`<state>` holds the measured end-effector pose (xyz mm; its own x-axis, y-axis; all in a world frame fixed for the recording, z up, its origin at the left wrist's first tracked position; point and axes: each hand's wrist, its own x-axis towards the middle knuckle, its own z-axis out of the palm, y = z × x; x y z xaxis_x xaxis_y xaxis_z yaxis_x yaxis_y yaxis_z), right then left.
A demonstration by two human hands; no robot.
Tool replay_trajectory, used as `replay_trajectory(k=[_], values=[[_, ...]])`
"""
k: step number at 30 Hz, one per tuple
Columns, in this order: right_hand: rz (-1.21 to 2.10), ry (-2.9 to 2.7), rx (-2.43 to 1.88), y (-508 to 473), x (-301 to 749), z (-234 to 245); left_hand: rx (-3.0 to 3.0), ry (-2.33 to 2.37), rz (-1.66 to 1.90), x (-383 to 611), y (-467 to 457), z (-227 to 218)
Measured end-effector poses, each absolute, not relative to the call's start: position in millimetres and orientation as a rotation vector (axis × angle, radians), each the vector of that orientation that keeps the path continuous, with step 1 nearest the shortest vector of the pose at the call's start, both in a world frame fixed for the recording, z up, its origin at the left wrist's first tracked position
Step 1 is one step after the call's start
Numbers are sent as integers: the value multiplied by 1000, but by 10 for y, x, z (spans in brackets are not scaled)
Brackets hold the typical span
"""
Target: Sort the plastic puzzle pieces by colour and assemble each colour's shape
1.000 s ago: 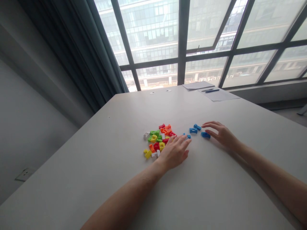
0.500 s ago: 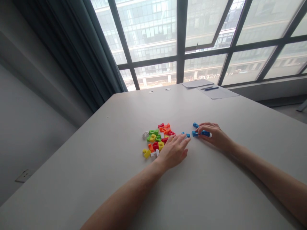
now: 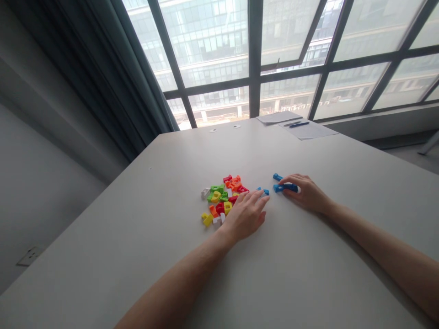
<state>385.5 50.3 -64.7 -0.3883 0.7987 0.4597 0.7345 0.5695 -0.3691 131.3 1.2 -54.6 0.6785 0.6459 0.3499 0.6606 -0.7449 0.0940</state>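
Note:
My left hand (image 3: 247, 214) lies palm down over the right edge of a loose pile of toy building blocks (image 3: 216, 188), its fingers spread. Just past its fingertips is a small blue block (image 3: 266, 192), partly covered by them; whether they touch it I cannot tell. To the right, my right hand (image 3: 307, 192) pinches a long blue block (image 3: 286, 188) between thumb and fingers, low at the tabletop. Behind that one, another blue block (image 3: 277, 177) rests on the table, partly hidden by the fingers.
The pile mixes red, orange, green, yellow and white pieces, among them a yellow block (image 3: 206, 219) at the near side. Paper sheets (image 3: 313, 131) and pens (image 3: 298, 124) lie at the far edge of the white table (image 3: 154, 237), before the window.
The view has shifted slightly, moving everything a little to the left. My right fingers have shifted slightly around the long blue block. The left hand looks nearly still.

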Motion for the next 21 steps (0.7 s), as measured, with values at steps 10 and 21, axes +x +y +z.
replay_trajectory(k=[10, 21], values=[[172, -2179, -1233, 526, 3974, -631, -2851, -1097, -600, 1309, 15, -569], [840, -2103, -1406, 558, 4323, -496, -2867, -1104, -596, 1297, 12, -563]])
